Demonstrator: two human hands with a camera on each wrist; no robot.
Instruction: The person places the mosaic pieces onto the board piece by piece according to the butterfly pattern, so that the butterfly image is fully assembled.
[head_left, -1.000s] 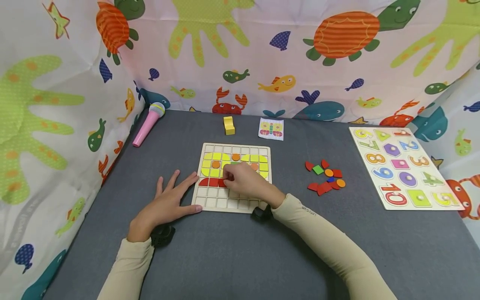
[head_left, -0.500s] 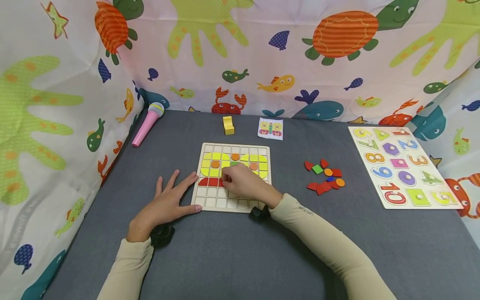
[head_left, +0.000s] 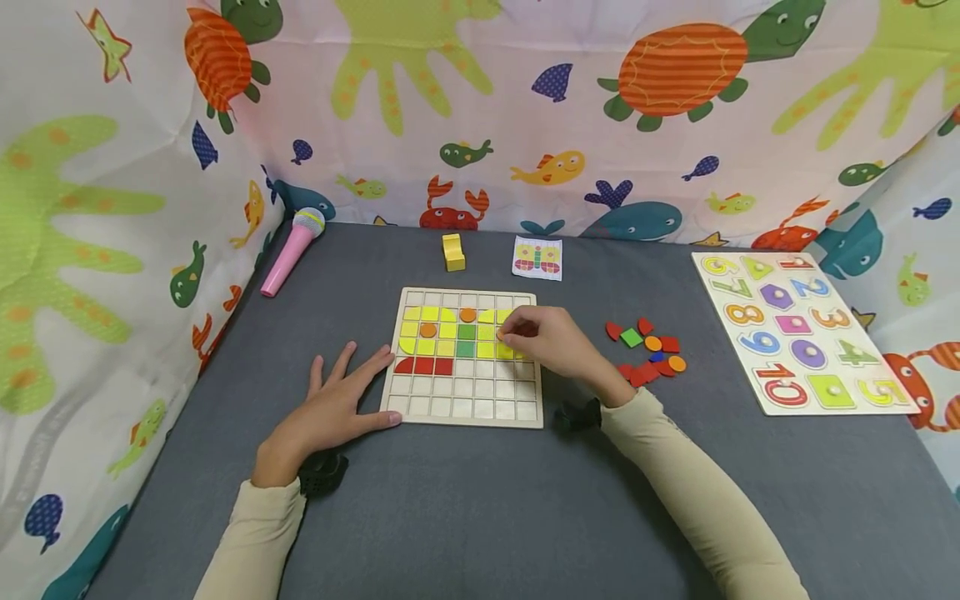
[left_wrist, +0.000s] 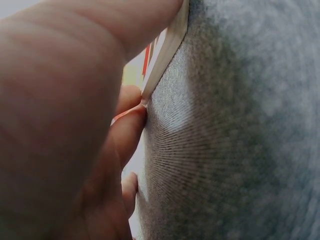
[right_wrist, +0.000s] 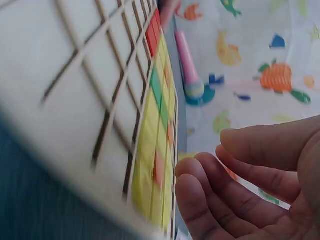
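Note:
The left hand (head_left: pixel 322 425) lies with spread fingers against the left edge of the wooden grid board (head_left: pixel 461 424). In the left wrist view its thumb and fingers (left_wrist: pixel 131 132) touch the board's side (left_wrist: pixel 167 52). Over the board's right part hovers the right hand (head_left: pixel 558 342), fingers loosely bent. The right wrist view shows that hand (right_wrist: pixel 245 185) with thumb apart from fingertips and nothing between them. Yellow pieces, orange discs and green squares (head_left: pixel 466 340) fill upper cells; three red pieces (head_left: pixel 423 366) sit in a row below at left. The right hand hides some right-hand cells.
Loose red, green, blue and orange pieces (head_left: pixel 648 372) lie right of the board. Behind it are a yellow block (head_left: pixel 453 252) and a butterfly picture card (head_left: pixel 537 258). A pink microphone (head_left: pixel 288 260) lies back left, a number puzzle (head_left: pixel 808 333) far right.
The right hand has moved right from the board's middle, uncovering the green squares and the right end of the red row. The left hand stays at the edge.

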